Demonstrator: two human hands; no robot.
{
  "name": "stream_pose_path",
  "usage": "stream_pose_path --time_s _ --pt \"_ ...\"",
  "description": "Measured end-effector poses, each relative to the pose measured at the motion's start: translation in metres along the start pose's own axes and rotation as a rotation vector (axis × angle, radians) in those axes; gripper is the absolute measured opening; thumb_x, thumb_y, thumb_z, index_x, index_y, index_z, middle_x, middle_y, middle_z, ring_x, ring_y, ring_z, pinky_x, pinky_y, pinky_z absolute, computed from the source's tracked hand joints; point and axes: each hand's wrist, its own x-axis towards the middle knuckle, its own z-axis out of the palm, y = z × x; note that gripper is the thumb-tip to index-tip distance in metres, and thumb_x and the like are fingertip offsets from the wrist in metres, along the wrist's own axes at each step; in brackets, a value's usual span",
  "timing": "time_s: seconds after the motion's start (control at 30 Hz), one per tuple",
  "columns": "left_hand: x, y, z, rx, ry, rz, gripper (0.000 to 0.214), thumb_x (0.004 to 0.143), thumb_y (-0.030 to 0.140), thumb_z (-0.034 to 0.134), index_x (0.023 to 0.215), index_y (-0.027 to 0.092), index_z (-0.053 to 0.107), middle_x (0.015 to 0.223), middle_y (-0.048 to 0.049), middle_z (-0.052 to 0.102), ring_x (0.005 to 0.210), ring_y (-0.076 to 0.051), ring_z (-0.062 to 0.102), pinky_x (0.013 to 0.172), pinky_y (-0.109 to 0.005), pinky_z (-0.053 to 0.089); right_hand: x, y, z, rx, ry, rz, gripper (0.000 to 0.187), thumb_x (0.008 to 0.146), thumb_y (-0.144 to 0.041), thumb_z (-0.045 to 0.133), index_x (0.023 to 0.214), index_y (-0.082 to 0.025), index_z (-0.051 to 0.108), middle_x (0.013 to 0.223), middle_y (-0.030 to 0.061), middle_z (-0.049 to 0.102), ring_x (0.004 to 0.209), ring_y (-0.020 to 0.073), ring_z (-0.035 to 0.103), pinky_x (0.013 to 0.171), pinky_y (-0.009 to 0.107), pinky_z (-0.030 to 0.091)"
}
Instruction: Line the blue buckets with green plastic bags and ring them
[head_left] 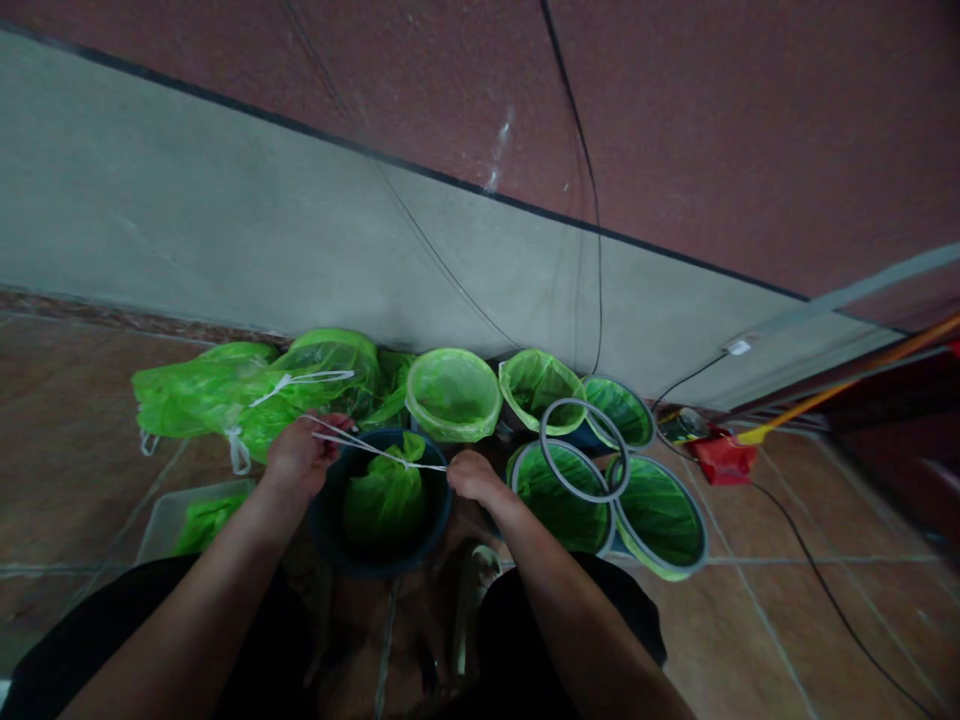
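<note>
A green drawstring trash bag (386,497) sits inside a dark blue bin (442,530) between my knees, its neck gathered to a bunch. White drawstrings (382,452) stretch out from that neck to both sides. My left hand (304,455) is closed on the strings at the left, above the bin's rim. On the right, my right hand (472,475) grips the other end, with its fingers curled. The strings look taut between the two hands. What lies inside the bag is hidden.
Full-looking green bags (217,395) lie at the left by the wall. Bins lined with green bags (454,395) stand behind and to the right, a loose grey ring (550,455) on some. Farther right are a red dustpan (724,460), a yellow handle (806,403) and a floor cable (810,575).
</note>
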Motion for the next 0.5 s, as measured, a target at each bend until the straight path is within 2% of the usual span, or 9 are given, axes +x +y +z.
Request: stream_pose_path --time_s 0.07,0.17,0.27,0.33,0.37,0.43,0.5 --pt "0.000 0.003 -0.001 0.018 0.022 0.008 0.020 0.083 0.017 0.051 0.063 0.019 0.053 0.059 0.0015 0.063 0.045 -0.009 0.051 0.043 -0.019 0.038 0.000 -0.004 0.000 -0.066 0.002 0.009 0.026 0.068 -0.013 0.062 0.044 -0.020 0.055 0.050 0.0032 0.058 0.068 0.0195 0.062 0.065 0.026 0.042" --pt "-0.003 0.005 0.000 0.095 -0.092 0.061 0.026 0.085 0.024 0.052 0.062 0.016 0.059 0.058 -0.0008 0.064 0.043 -0.008 0.045 0.041 -0.019 0.034 -0.002 -0.014 0.002 -0.142 0.057 -0.026 0.025 0.080 -0.014 0.053 0.058 -0.018 0.063 0.060 0.0031 0.062 0.069 0.0173 0.060 0.067 0.027 0.042" --pt "-0.012 0.001 0.005 0.116 -0.363 0.198 0.024 0.081 0.028 0.059 0.064 0.014 0.066 0.064 -0.0019 0.066 0.047 -0.007 0.046 0.045 -0.020 0.036 -0.005 -0.025 0.011 -0.103 0.119 -0.102 0.019 0.086 -0.019 0.052 0.091 -0.017 0.070 0.064 -0.0014 0.060 0.061 0.0135 0.055 0.061 0.025 0.041" --pt "-0.020 -0.002 0.010 0.130 -0.573 0.293 0.016 0.076 0.028 0.068 0.068 0.014 0.070 0.069 -0.0021 0.068 0.055 -0.008 0.051 0.052 -0.020 0.040 -0.008 -0.031 0.022 -0.004 0.046 -0.160 0.030 0.083 -0.022 0.061 0.112 -0.018 0.066 0.061 -0.0056 0.056 0.055 0.0122 0.051 0.056 0.023 0.039" --pt "-0.025 -0.004 0.013 0.150 -0.666 0.328 0.014 0.074 0.028 0.071 0.072 0.014 0.072 0.071 -0.0022 0.068 0.059 -0.009 0.053 0.055 -0.021 0.043 -0.010 -0.034 0.027 0.038 -0.010 -0.203 0.037 0.081 -0.023 0.065 0.117 -0.018 0.063 0.061 -0.0067 0.055 0.054 0.0119 0.050 0.056 0.023 0.038" --pt "-0.033 -0.006 0.018 0.202 -0.820 0.360 0.015 0.072 0.028 0.075 0.077 0.014 0.075 0.073 -0.0030 0.069 0.065 -0.011 0.057 0.062 -0.022 0.045 -0.013 -0.038 0.038 0.064 -0.089 -0.329 0.031 0.080 -0.027 0.066 0.111 -0.018 0.065 0.064 -0.0061 0.056 0.058 0.0117 0.051 0.059 0.023 0.039" --pt "-0.038 -0.009 0.022 0.240 -0.910 0.354 0.017 0.073 0.029 0.075 0.081 0.015 0.077 0.076 -0.0042 0.070 0.070 -0.013 0.059 0.065 -0.024 0.046 -0.015 -0.042 0.044 0.050 -0.112 -0.439 0.013 0.085 -0.028 0.060 0.089 -0.018 0.066 0.067 -0.0042 0.057 0.061 0.0115 0.051 0.063 0.024 0.040"
